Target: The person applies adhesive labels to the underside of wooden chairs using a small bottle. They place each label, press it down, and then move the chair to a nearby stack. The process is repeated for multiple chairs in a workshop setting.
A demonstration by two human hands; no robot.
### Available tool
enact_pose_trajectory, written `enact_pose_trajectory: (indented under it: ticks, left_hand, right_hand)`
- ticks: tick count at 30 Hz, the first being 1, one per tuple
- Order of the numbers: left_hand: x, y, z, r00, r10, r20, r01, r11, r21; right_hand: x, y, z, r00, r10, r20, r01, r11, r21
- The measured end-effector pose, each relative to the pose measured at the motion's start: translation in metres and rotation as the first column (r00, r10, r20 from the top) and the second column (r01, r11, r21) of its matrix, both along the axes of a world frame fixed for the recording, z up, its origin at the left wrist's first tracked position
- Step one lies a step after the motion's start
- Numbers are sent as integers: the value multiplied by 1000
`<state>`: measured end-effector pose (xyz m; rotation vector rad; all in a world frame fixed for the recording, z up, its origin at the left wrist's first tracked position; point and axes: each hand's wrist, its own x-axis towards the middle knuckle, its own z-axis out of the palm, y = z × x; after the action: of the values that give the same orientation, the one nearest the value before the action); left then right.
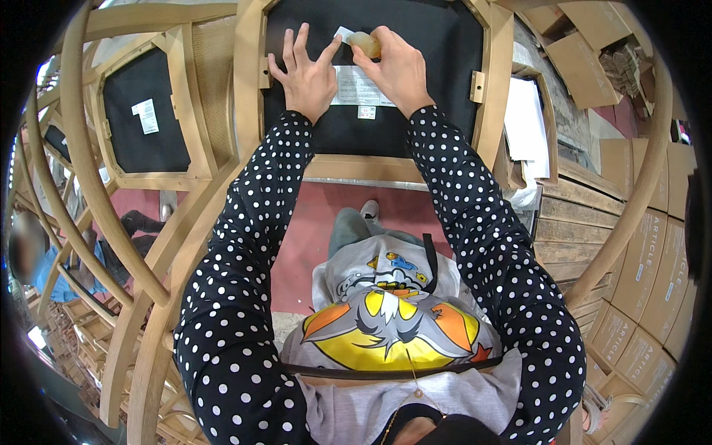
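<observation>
An upturned wooden chair frame (pixel 498 81) stands before me, with black fabric (pixel 437 96) across the underside of its seat. My left hand (pixel 308 80) lies on that fabric with its fingers spread, one tip at a small white label (pixel 343 34). Pinched in my right hand (pixel 398 68) is a rounded, yellowish-tan pad (pixel 366 45), which may be a sponge; it is against the fabric beside the small label. A larger printed white label (pixel 357 89) is between my hands, partly covered by them, and a smaller tag (pixel 366 112) sits just below it.
Another upturned chair (pixel 148 178) with black underside fabric stands on the left. Curved wooden chair parts (pixel 104 170) rise at both sides. White sheets (pixel 525 122) lie at the right near wooden slats (pixel 578 215). Cardboard boxes (pixel 641 252) are stacked far right. A person (pixel 59 267) is at far left.
</observation>
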<state>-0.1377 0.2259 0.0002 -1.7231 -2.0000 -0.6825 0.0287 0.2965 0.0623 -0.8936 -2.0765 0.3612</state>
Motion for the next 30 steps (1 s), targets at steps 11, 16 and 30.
enact_pose_trajectory:
  ticks: [11, 16, 30]
  left_hand:
    - [-2, 1, -5, 1000, -14, 20, 14, 1000, 12]
    - [-1, 1, -2, 999, -13, 29, 13, 1000, 0]
    - [0, 3, -6, 998, -6, 57, 4, 999, 34]
  right_hand:
    - [-1, 3, -4, 1000, 10, 27, -10, 1000, -7]
    - [13, -3, -3, 999, -4, 46, 5, 1000, -29]
    - [-11, 4, -5, 1000, 14, 16, -14, 1000, -10]
